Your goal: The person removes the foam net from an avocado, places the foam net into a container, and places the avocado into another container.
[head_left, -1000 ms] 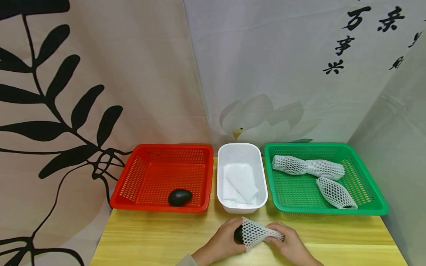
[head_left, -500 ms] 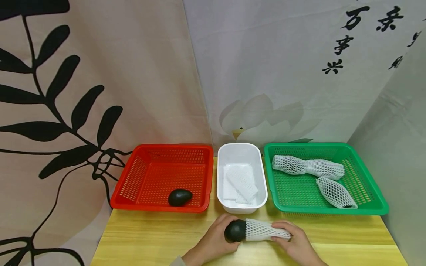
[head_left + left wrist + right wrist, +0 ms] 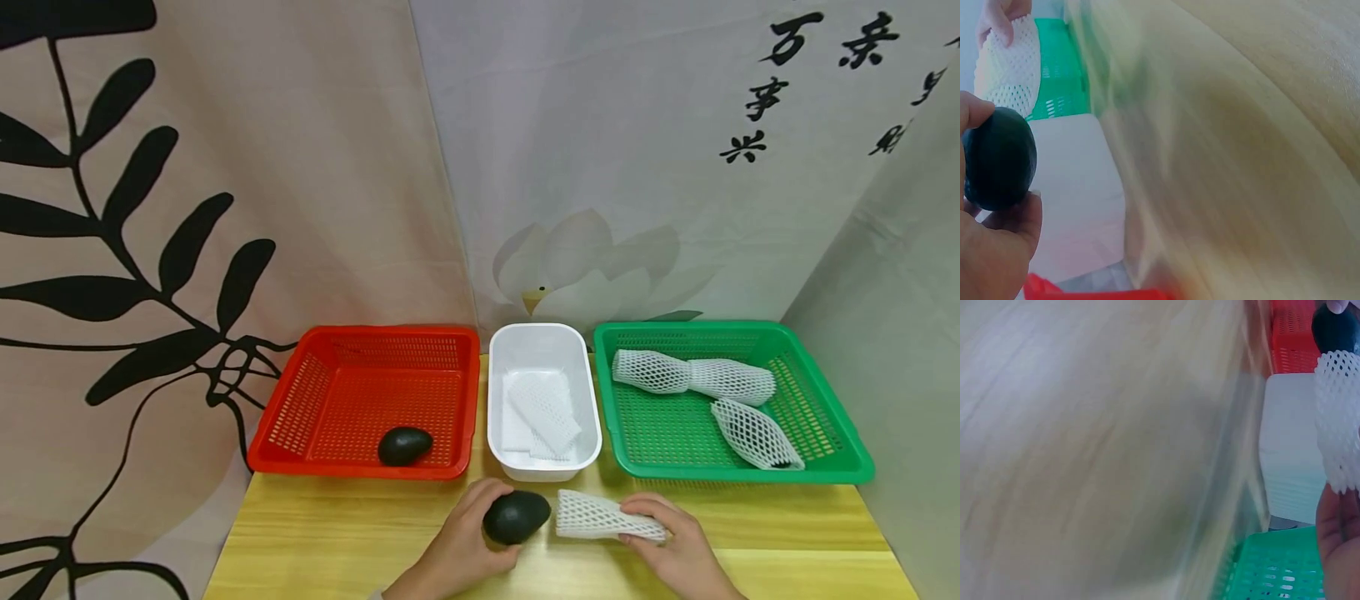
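My left hand point(image 3: 472, 533) grips a dark avocado point(image 3: 516, 517) between thumb and fingers, above the front of the table. To its right, my right hand point(image 3: 678, 537) pinches one end of a white foam net sleeve point(image 3: 600, 515). The sleeve's free end faces the avocado with a small gap between them in the head view. In the left wrist view the avocado point(image 3: 1000, 159) fills the grasp, its far side bare. The right wrist view has the sleeve point(image 3: 1338, 419) held at its lower end, partly cut off by the frame edge.
A red basket point(image 3: 360, 467) at back left holds one avocado point(image 3: 405, 446). Flat net sleeves point(image 3: 543, 412) lie in the white tub point(image 3: 498, 417) in the middle. In the green basket point(image 3: 750, 477) at right are several net-covered items point(image 3: 757, 433).
The avocado, partly inside the sleeve a second ago, has come out of it. My left hand has moved left with the avocado; my right hand has shifted slightly right with the sleeve.
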{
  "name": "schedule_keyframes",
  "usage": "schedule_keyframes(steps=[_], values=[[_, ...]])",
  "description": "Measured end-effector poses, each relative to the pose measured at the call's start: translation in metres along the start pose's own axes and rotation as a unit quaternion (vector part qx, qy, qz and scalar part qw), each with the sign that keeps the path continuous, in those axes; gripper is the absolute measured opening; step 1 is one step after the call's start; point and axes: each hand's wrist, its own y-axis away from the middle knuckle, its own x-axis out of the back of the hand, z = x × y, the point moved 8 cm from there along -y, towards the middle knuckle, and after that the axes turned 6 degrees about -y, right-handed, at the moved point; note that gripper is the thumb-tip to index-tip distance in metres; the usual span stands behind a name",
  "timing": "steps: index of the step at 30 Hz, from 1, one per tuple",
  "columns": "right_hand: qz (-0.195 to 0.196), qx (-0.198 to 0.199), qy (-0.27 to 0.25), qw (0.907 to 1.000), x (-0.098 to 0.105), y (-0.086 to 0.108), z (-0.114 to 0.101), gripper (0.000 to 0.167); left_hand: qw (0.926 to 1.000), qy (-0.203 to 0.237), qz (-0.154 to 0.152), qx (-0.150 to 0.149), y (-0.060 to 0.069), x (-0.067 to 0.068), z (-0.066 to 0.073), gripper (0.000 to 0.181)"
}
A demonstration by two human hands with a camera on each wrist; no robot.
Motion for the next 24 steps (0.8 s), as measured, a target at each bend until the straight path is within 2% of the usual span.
schedule_keyframes(steps=[4, 7, 15, 21, 24], values=[[0.002, 0.006, -0.003, 1.0, 0.001, -0.003, -0.008, 0.057, 0.9998, -0.002, 0.018, -0.004, 0.003, 0.012, 0.005, 0.077], [0.003, 0.013, -0.01, 0.9999, 0.002, -0.004, -0.013, 0.058, 0.9992, -0.005, 0.036, -0.018, 0.003, 0.022, 0.008, 0.079], [0.007, 0.057, -0.016, 0.9982, 0.007, -0.013, -0.037, 0.064, 0.9955, 0.002, 0.083, -0.046, 0.003, 0.049, 0.01, 0.08], [0.017, 0.025, -0.017, 0.9994, 0.012, -0.022, -0.05, 0.059, 0.9903, -0.012, 0.124, -0.062, 0.001, 0.069, 0.009, 0.078], [0.031, 0.041, -0.034, 0.9981, 0.013, -0.028, -0.054, 0.057, 0.9886, -0.018, 0.139, -0.057, 0.001, 0.077, 0.004, 0.077]])
